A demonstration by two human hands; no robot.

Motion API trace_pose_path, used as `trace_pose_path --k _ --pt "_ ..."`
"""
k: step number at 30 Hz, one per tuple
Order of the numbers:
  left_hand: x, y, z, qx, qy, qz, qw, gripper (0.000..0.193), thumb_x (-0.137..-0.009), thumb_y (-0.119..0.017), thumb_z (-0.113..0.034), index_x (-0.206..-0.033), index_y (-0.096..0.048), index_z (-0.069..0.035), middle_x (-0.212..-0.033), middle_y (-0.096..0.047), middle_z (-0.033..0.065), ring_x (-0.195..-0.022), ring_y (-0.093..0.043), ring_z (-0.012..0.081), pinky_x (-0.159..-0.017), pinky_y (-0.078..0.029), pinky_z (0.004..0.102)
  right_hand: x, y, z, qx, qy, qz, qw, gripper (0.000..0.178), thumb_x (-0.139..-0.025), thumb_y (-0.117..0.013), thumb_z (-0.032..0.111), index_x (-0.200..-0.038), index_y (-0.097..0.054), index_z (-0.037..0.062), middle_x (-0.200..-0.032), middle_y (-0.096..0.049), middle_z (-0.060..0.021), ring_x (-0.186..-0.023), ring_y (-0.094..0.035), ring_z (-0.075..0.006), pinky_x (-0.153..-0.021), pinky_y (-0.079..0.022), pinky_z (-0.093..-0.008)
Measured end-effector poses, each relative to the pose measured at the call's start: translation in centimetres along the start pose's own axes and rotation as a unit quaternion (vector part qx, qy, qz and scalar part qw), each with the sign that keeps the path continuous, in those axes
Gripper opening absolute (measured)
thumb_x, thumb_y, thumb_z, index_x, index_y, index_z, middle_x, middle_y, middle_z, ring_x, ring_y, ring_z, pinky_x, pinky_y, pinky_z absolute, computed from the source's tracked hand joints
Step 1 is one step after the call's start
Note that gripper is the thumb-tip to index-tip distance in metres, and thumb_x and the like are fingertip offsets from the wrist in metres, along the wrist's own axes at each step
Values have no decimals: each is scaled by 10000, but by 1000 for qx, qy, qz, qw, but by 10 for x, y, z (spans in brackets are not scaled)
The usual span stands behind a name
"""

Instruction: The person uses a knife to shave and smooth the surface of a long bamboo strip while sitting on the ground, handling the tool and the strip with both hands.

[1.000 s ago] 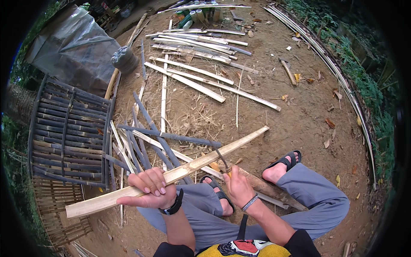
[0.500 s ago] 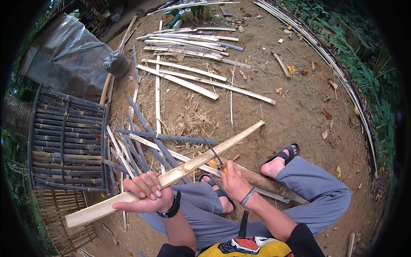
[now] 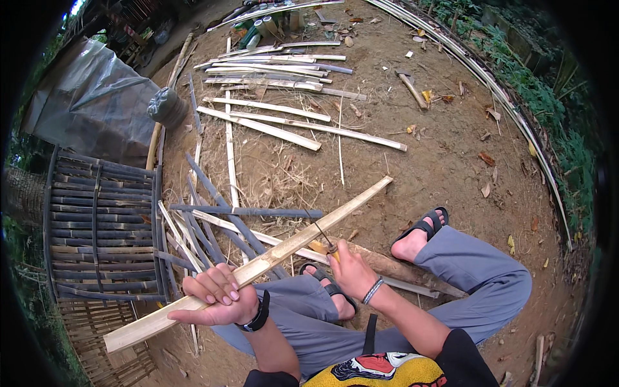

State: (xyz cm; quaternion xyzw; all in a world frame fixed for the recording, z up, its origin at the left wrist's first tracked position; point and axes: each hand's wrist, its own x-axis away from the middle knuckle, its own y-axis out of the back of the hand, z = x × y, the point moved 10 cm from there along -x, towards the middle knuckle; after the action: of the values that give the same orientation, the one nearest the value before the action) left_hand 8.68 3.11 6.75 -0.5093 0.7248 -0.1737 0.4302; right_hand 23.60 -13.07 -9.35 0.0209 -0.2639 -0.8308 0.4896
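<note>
A long pale split bamboo strip (image 3: 303,237) slants across in front of me, from low on the left up to the right. Wrapped around its lower part is my left hand (image 3: 216,293), with the thumb stretched along it. My right hand (image 3: 354,269) grips the yellowish handle of a knife (image 3: 333,251). The knife's thin dark blade reaches up to the strip's edge near its middle; whether it touches is hard to tell. Beneath the strip lie dark and pale bamboo slats (image 3: 258,211), and a thick log (image 3: 380,261) rests on the ground between my feet.
Many split slats (image 3: 271,69) lie in a pile farther off. A hammer-like tool (image 3: 411,89) lies on the dirt at the right. On the left stand a bamboo slat rack (image 3: 103,222), a plastic sheet (image 3: 97,97) and a tied sack (image 3: 167,106). Long poles (image 3: 490,84) border the greenery.
The view has shifted slightly. Both hands keep their holds on the strip and the knife, and the blade stays by the strip's middle.
</note>
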Motion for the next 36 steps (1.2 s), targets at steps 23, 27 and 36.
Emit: trace_pose_path --k 23,27,36 --pt "-1 1 3 -4 10 -16 1000 614 -863 -348 -683 -543 -288 -162 -358 -299 -42 -275 -296 48 -316 -257 165 -12 5 -39 -25 -77 5 997 273 -903 -484 186 -1047 -340 4 -720 -585 -298 -718 -573 -492 -616 -454 -552" --pt "-2 1 3 -11 5 -8 1000 612 -864 -351 -680 -545 -290 -162 -360 -300 -41 -276 -294 49 -317 -251 163 -4 3 -17 -17 -5 -25 1000 242 -908 -475 174 -1026 -362 -4 -712 -579 -301 -708 -572 -489 -613 -447 -559" --pt "0 -4 1 -13 5 -8 1000 618 -855 -342 -699 -548 -286 -164 -360 -291 -44 -278 -274 47 -316 -239 165 -7 7 -24 23 4 -26 999 249 -909 -488 188 -997 -362 -8 -696 -584 -292 -685 -581 -482 -599 -454 -549"
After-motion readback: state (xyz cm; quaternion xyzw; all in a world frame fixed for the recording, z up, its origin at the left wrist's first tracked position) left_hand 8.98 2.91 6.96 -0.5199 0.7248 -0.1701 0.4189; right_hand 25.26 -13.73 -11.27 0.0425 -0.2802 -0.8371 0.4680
